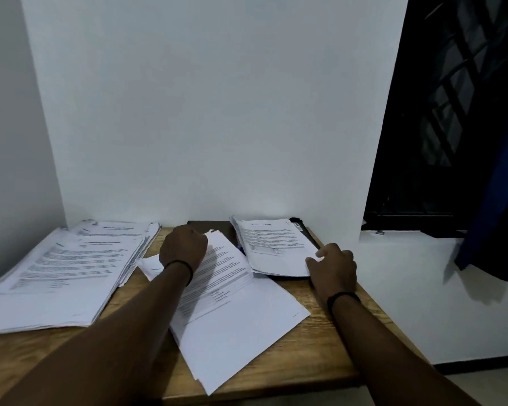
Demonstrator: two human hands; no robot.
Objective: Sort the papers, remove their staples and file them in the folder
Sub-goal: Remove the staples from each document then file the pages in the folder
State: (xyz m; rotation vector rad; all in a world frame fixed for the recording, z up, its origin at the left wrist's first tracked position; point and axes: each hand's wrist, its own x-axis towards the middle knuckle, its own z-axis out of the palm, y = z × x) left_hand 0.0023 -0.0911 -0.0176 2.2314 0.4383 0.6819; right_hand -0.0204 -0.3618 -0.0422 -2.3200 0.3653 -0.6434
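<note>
The left hand (183, 248) pinches the far corner of the slanted middle papers (232, 303), while the right hand (333, 268) grips the right stack's (273, 247) near corner.

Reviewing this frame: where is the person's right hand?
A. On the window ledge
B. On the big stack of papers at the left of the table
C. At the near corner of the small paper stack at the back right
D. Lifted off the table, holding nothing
C: the right hand grips the near corner of the small paper stack lying on the dark folder at the table's back right.
</note>
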